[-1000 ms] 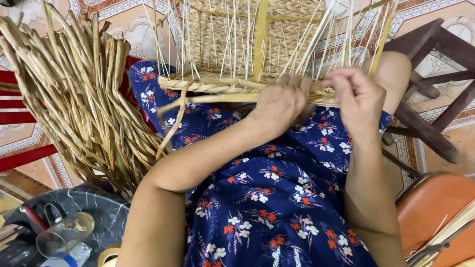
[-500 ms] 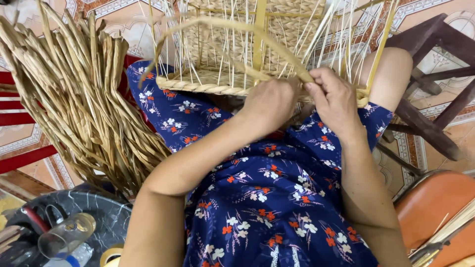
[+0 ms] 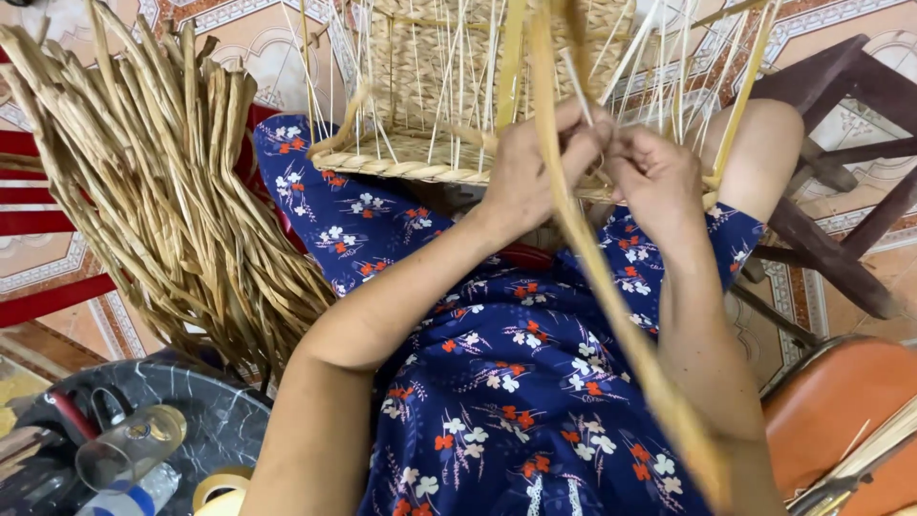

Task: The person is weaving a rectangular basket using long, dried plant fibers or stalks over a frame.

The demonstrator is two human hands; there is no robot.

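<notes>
Bundle of dried flat reeds (image 3: pixel 162 191) is fanning out at 9 o'clock, coarse and tan. Half-woven basket (image 3: pixel 449 105) is sitting on the lap at 12 o'clock, thin stakes upright, top cut off. Left hand (image 3: pixel 530 167) and right hand (image 3: pixel 659 177) are both pinching a long flat strand (image 3: pixel 592 277) at the rim; fingertips hidden.

Basket (image 3: pixel 420 162) top cut off by upper edge. Fingertips of both hands hidden among stakes. Near strand (image 3: pixel 659 392) blurred.

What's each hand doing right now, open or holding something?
Left hand: closed, pinching the long flat strand at the basket rim.
Right hand: closed at the same rim; what it grips is hidden.
</notes>
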